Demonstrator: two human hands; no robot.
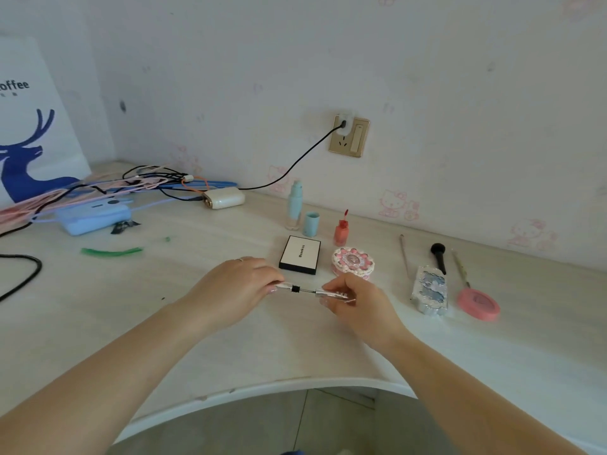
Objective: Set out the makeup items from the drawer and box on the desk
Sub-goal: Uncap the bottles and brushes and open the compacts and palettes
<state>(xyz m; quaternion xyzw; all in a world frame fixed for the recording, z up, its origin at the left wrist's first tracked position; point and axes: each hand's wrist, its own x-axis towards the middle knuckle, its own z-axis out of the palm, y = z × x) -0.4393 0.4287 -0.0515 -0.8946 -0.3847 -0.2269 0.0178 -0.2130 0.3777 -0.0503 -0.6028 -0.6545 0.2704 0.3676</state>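
Two hands pull a silver makeup tube apart at desk centre.
Left hand (pixel 236 284) pinches the cap end at 9 o'clock; right hand (pixel 353 298) grips the silver makeup tube (pixel 331 293) at 3 o'clock. Best pulled straight, wand (pixel 303 290) level, clear of the black compact (pixel 300 254) at 12.

Pastels, pinks and one black-edged box on a pale desk (pixel 230 349)

We see a cream, faintly grained top under wallpaper (pixel 460 77) printed with faded pink cartoon cats; the gold socket plate (pixel 349 136) feeds a black cable (pixel 295 164). We note a white carton (pixel 300 254) edged in black, a pale blue bottle (pixel 294 205) with its matching cap (pixel 310 224), a coral-red gloss bottle (pixel 341 230), a pink-and-white flowered round case (pixel 353 262), a silvery-blue patterned palette (pixel 429 289), a pink compact (pixel 479 304), a black brush (pixel 438 257), a silver tube (pixel 335 294), a green strip (pixel 111 251), and a white bag (pixel 29 126) bearing a blue deer.
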